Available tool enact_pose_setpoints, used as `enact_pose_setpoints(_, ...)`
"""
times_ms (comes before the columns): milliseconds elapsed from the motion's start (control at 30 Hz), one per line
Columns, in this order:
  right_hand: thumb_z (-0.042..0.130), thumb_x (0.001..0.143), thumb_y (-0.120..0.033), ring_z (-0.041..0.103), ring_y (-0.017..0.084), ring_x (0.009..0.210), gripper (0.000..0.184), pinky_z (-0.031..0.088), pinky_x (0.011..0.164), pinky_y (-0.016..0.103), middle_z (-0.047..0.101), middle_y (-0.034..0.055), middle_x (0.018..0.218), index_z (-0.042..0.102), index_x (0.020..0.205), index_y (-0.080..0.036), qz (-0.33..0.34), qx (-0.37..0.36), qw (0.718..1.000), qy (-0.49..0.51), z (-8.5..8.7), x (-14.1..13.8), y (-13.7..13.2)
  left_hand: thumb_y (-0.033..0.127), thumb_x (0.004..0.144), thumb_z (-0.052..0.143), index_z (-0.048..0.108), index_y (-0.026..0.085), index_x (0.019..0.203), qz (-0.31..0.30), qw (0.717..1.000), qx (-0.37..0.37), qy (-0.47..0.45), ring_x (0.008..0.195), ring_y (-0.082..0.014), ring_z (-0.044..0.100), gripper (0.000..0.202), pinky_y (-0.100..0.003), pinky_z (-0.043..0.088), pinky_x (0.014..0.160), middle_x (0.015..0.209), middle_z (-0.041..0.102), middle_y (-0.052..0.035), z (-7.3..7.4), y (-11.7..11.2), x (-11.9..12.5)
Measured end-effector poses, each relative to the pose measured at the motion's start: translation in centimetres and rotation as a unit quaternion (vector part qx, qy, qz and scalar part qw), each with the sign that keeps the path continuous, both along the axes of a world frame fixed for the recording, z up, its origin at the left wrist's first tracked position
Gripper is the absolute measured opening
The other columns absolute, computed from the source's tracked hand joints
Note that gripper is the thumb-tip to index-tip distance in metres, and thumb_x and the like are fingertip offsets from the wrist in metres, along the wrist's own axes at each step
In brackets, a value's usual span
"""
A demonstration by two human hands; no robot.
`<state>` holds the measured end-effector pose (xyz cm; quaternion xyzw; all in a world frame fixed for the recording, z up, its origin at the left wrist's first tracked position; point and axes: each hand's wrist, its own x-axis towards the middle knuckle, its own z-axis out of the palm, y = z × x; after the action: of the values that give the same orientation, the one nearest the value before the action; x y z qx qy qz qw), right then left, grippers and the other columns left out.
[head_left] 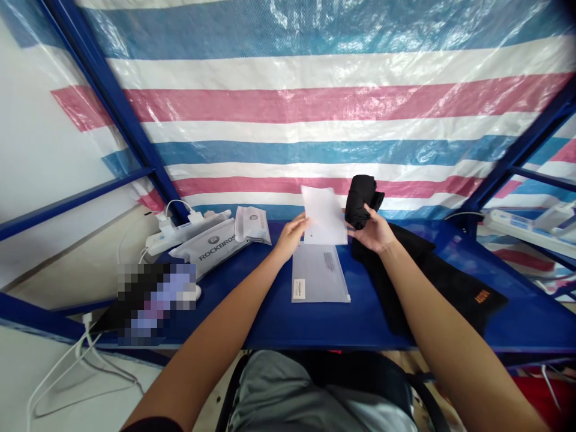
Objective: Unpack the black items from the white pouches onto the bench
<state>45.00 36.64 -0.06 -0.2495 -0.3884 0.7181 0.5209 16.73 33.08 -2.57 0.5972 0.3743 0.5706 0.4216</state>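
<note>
My left hand [291, 235] pinches the lower left edge of a white sheet [324, 215] held up above the blue shelf [315, 324]. My right hand [374, 231] grips a rolled black fabric item [361, 199] and touches the sheet's right edge. Below the sheet lies a clear zip bag [318, 273] with a small white label, flat on the shelf. A black cloth with orange lettering [450, 285] is spread on the shelf under my right forearm.
Grey packaged pouches marked ROCKBROS [211, 246] lie at the left rear beside a white power strip [173, 235] with cables. A blurred dark object [153, 297] sits at the shelf's left. A striped tarp [315, 108] and blue frame bars enclose the space.
</note>
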Motion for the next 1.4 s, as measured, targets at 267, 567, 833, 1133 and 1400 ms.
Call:
enact_pose_setpoints(267, 0.081, 0.096, -0.030, 0.082, 0.020, 0.098, 0.027, 0.070, 0.085, 0.027, 0.085, 0.0075, 0.115, 0.076, 0.120, -0.019, 0.057, -0.043, 0.996, -0.048, -1.4, -0.2, 0.5, 0.083, 0.092, 0.064, 0.074, 0.021, 0.138, -0.178, 0.951, -0.227, -0.114, 0.110, -0.0316, 0.078, 0.078, -0.038, 0.062, 0.091, 0.130, 0.080, -0.0126, 0.4, -0.5, 0.2)
enact_pose_setpoints(567, 0.092, 0.088, -0.034, 0.083, 0.021, 0.096, 0.034, 0.070, 0.089, 0.031, 0.085, 0.0098, 0.113, 0.080, 0.115, -0.017, 0.146, -0.021, 0.985, -0.092, -1.6, -1.5, -0.3, 0.056, 0.088, 0.076, 0.083, 0.013, 0.101, -0.054, 0.975, -0.214, -0.034, 0.082, -0.0264, 0.077, 0.045, -0.035, 0.059, 0.077, 0.093, 0.083, -0.0111, -0.2, -0.6, 0.2)
enact_pose_setpoints(833, 0.092, 0.089, -0.030, 0.082, 0.020, 0.087, 0.025, 0.070, 0.082, 0.029, 0.086, 0.0089, 0.101, 0.080, 0.105, -0.016, 0.116, -0.062, 0.985, -0.115, -1.6, -1.9, -0.5, 0.039, 0.092, 0.065, 0.080, 0.018, 0.115, 0.049, 0.988, -0.137, 0.060, 0.093, -0.0236, 0.076, 0.035, -0.031, 0.057, 0.081, 0.107, 0.083, -0.0081, -0.9, 0.0, -0.1)
enact_pose_setpoints(1133, 0.095, 0.083, -0.040, 0.080, 0.022, 0.096, 0.035, 0.068, 0.080, 0.030, 0.085, 0.0065, 0.107, 0.080, 0.108, -0.020, -0.140, -0.021, 0.983, -0.114, -1.1, -2.3, 0.6, 0.014, 0.087, 0.069, 0.078, 0.024, 0.090, 0.135, 0.946, -0.024, 0.294, 0.106, -0.0288, 0.069, 0.013, -0.043, 0.049, 0.106, 0.100, 0.077, -0.0066, 0.5, -1.1, -1.3)
enact_pose_setpoints(1400, 0.095, 0.079, -0.056, 0.078, 0.023, 0.088, 0.043, 0.067, 0.068, 0.030, 0.083, 0.0028, 0.095, 0.075, 0.098, -0.023, -0.186, 0.011, 0.975, -0.122, -1.4, -2.5, 0.9, 0.041, 0.101, 0.071, 0.061, 0.027, 0.149, 0.090, 0.959, 0.104, 0.249, 0.144, -0.0345, 0.056, 0.051, -0.050, 0.040, 0.123, 0.156, 0.061, -0.0131, 1.3, -2.5, 0.6)
